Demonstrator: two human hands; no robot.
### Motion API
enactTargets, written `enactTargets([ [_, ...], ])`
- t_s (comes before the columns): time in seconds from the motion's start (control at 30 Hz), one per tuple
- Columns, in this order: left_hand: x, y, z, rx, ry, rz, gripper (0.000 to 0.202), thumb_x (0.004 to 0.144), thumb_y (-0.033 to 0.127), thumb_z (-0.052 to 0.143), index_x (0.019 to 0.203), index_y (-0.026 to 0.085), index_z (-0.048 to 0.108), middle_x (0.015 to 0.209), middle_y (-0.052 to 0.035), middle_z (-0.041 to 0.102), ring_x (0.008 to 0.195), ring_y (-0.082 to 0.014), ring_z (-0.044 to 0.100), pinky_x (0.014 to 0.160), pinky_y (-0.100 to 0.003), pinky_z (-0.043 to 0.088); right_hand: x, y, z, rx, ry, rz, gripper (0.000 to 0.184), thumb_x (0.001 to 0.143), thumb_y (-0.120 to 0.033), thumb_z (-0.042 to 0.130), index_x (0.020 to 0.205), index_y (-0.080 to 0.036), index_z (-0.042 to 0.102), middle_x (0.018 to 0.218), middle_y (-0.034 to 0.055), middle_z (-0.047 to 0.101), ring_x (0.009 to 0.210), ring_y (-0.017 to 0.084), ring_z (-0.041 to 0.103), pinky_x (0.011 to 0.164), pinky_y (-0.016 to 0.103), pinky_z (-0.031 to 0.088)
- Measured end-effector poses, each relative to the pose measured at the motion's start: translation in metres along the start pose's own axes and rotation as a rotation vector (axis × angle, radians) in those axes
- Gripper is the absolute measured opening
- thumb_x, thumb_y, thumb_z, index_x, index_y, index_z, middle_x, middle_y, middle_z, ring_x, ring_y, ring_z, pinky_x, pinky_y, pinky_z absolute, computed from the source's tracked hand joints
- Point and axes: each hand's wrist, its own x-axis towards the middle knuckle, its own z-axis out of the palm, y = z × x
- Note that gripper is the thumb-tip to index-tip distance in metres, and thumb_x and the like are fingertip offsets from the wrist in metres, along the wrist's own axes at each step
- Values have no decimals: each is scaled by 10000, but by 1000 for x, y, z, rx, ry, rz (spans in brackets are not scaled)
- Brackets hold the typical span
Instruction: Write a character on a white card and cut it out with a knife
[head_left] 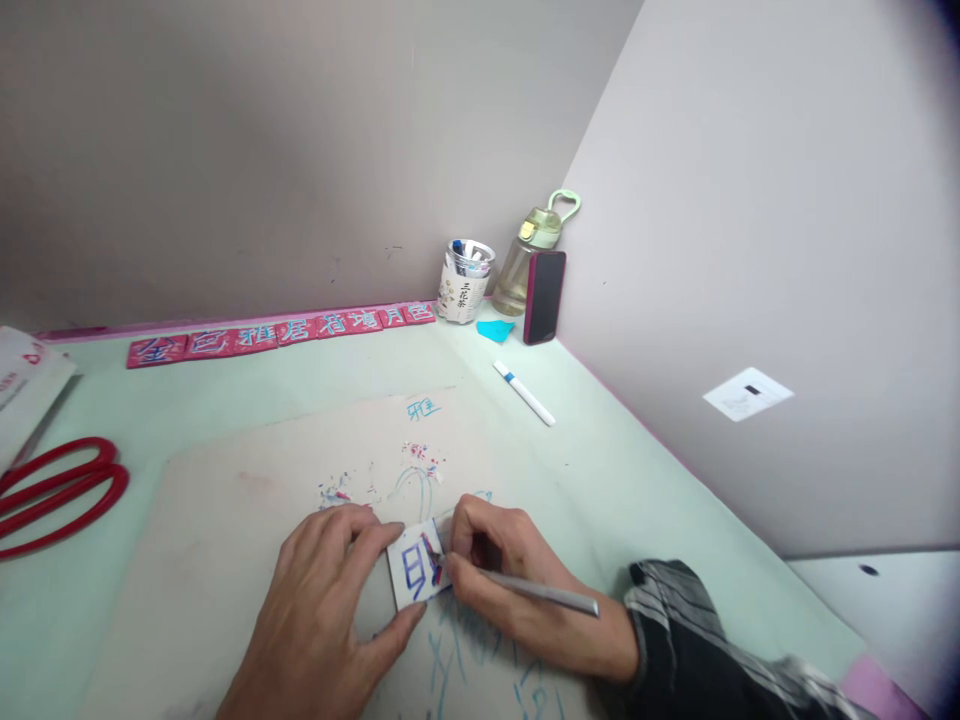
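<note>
My left hand [326,600] lies on a beige work board [225,520] and pinches a small white block [415,575] between thumb and fingers; the block bears a blue character with red marks. My right hand [502,580] is closed round a thin grey carving tool [540,592], whose tip rests on the block's right part. Small red and blue shavings [375,480] lie scattered on the board just beyond the hands.
Red scissors [52,490] lie at the left. A row of pink carved blocks [277,332] runs along the wall. In the corner stand a cup of pens [465,280], a water bottle [529,260] and a phone [544,297]. A white marker [523,392] lies nearby.
</note>
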Motion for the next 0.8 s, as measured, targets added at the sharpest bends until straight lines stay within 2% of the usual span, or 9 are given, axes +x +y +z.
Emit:
enactTargets([
  [0.5, 2, -3, 1, 35, 44, 39, 462, 729, 319, 770, 1138, 242, 567, 1039, -61, 617, 1004, -284, 584, 851, -421, 478, -3, 8, 2, 174, 44, 43, 187, 823, -141, 561, 711, -205, 425, 678, -53, 432, 635, 112, 360, 588, 253, 304],
  [0.7, 3, -4, -8, -42, 105, -30, 439, 725, 307, 749, 1122, 255, 567, 1043, -48, 667, 983, -264, 658, 816, -392, 561, -5, 4, 1, 416, 95, 30, 188, 835, -236, 629, 733, -193, 477, 718, -28, 497, 666, 127, 415, 608, 263, 328],
  [0.8, 6, -2, -14, -110, 78, -91, 419, 713, 290, 753, 1098, 267, 589, 1048, -34, 687, 970, -249, 692, 785, -358, 600, -5, 3, 2, 557, 98, -18, 216, 834, -261, 670, 740, -186, 491, 716, -16, 547, 670, 128, 458, 617, 259, 345],
])
